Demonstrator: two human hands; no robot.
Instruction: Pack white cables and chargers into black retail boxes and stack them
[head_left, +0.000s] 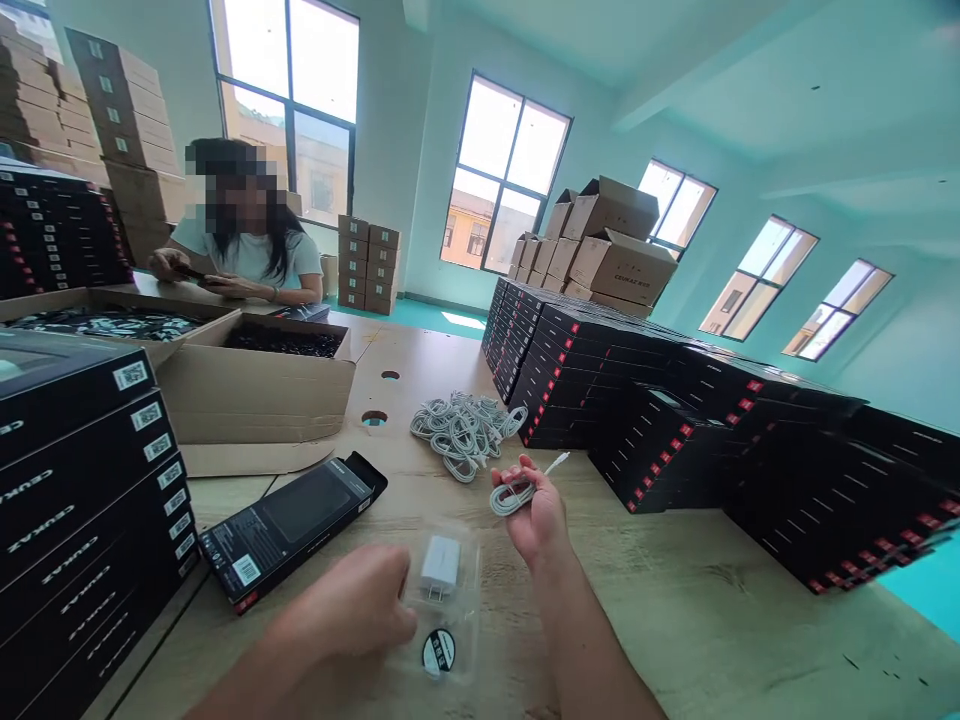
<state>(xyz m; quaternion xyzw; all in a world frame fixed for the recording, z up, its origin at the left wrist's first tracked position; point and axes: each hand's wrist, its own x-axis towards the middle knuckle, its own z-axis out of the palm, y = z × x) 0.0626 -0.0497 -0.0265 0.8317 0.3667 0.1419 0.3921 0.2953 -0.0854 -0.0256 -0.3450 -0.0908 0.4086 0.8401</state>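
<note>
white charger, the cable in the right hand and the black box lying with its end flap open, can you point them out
White charger (pixel 441 562): head view, on its white body.
Cable (pixel 508 504): head view, on its coiled loops.
Black box (pixel 298 518): head view, middle of its upward face.

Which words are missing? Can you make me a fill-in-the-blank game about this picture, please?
1. The coiled white cable is in the camera wearer's ____ hand.
2. In the clear plastic tray, the white wall charger shows ____ metal prongs.
3. The black box lying nearest the left hand has its far end flap ____.

Missing words: right; two; open.
</note>
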